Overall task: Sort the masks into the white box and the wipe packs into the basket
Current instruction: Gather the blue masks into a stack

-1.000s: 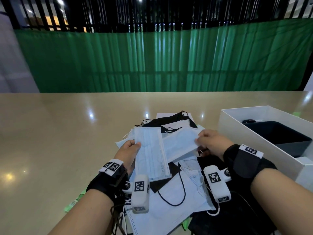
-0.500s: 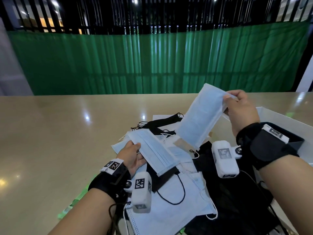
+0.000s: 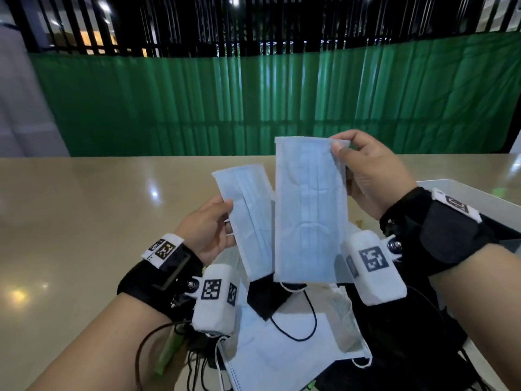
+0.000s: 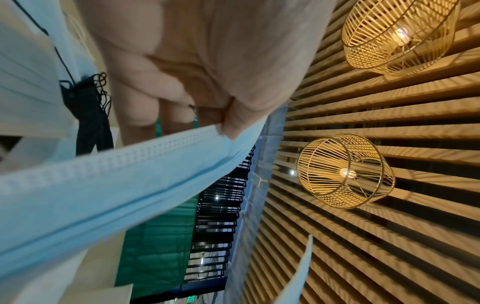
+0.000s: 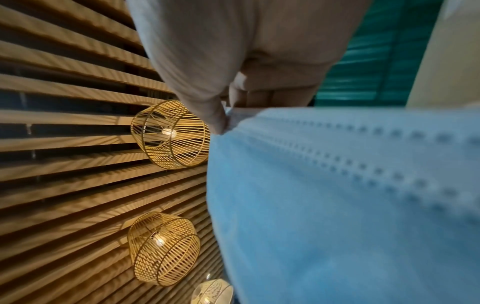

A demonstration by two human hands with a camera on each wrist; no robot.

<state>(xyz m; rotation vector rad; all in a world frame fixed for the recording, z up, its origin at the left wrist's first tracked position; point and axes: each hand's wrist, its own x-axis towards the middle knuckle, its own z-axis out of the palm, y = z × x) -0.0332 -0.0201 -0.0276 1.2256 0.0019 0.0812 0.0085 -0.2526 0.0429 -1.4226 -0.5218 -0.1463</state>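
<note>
My right hand (image 3: 366,170) pinches the top corner of a light blue mask (image 3: 308,210), which hangs upright in front of me. That same mask (image 5: 337,195) fills the right wrist view under my thumb. My left hand (image 3: 211,230) pinches a second, narrower blue mask (image 3: 251,218) by its left edge, just left of the first; the left wrist view shows this mask (image 4: 116,185) under the thumb. Below both lies a pile of blue masks (image 3: 282,354) and black masks (image 3: 265,297) on the table. The white box (image 3: 468,190) stands at the right, mostly behind my right wrist.
The beige table (image 3: 84,221) stretches left and back to a green curtain (image 3: 197,108). A green strip (image 3: 169,351) pokes out from under my left wrist by the pile. No basket shows in any view.
Both hands have lifted their masks off the pile. The right mask has swung from slanted to hanging straight down, and the left mask has risen beside it.
</note>
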